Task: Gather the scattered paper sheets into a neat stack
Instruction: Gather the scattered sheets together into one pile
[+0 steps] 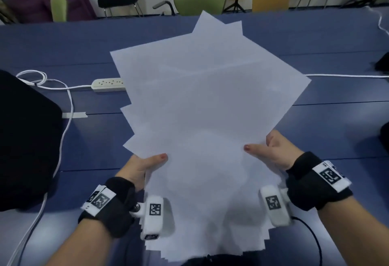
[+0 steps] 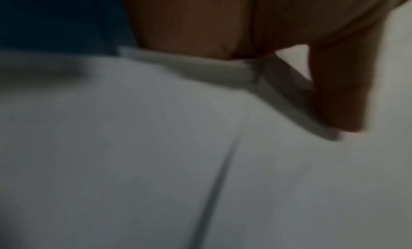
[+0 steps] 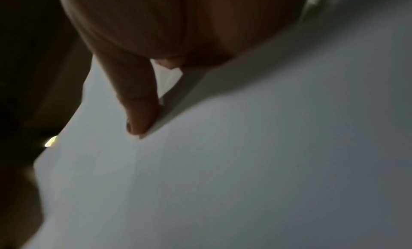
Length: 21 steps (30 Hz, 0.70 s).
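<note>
Already the paper sheets (image 1: 202, 118) are all together in one fanned bundle, held up off the blue surface (image 1: 63, 44) and tilted away from the person. No loose sheet shows on the surface in the head view, so the gathering part looks done. What is left, as I judge it, is the squaring: corners jut out at several angles along the far and left edges, and the near edge is a ragged staircase of offset sheets.

The left hand (image 1: 141, 166) grips the bundle at its near left side, thumb pressed flat on top and the fingers hidden beneath. The right hand (image 1: 275, 152) grips the near right side the same way, thumb on top. Both wrist views are dim and blurred, showing only a thumb lying on white paper.

To finish, the sheets probably need loosening in the grip and tapping edge-down on the surface until the edges line up. A white power strip (image 1: 108, 84) and its cable (image 1: 67, 105) lie to the left, partly under the fan.
</note>
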Tool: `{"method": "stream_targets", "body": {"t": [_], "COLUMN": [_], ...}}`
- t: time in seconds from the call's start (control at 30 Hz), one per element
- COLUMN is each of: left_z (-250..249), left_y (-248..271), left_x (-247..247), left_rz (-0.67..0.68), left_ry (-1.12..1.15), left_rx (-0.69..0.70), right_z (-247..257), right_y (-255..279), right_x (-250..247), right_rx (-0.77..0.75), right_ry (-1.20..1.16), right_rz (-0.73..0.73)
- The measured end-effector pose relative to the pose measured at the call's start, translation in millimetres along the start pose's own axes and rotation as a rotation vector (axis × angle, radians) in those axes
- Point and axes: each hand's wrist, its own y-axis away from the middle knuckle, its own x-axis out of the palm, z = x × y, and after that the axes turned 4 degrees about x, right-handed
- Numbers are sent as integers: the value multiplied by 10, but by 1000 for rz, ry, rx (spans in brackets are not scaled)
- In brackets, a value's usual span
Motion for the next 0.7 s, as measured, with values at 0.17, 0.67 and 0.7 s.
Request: {"method": "stream_targets", "body": {"t": [0.17,0.67,0.7], "left_z": [-623,-663,-666], "left_y": [34,-41,-44], "left_x": [412,479,479], "left_rz": [-178,-112,-132], "left_ry": [-301,-405,-383], "left_rx": [390,699,707], "right_z": [161,188,164], "right_y": [-81,-116,-138], "right_x": [-50,65,50], "right_rx": [-96,-209,-211], "right_ry": [176,-183,-174], "right_rz": [-360,-456,-445]}}
